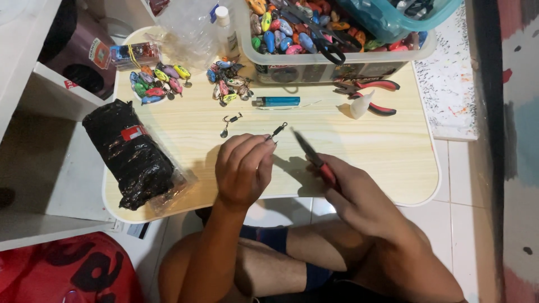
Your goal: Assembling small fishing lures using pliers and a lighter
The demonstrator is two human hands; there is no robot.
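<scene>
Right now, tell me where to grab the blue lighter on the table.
Take the blue lighter across its long blue body, coming straight down from above. It lies flat, lengthwise left to right, with bare wood in front and behind. Avoid the metal end at its left.

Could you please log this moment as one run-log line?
left hand: pinching small metal swivel | right hand: holding red-handled pliers | blue lighter on wooden table

1. a lighter [277, 101] lay on the table [387, 151], behind the left hand [242, 168].
2. a bin [337, 59] stood at the far edge.
3. a wrapped bundle [132, 154] lay at the left.
4. pliers [368, 95] lay right of the lighter.
</scene>
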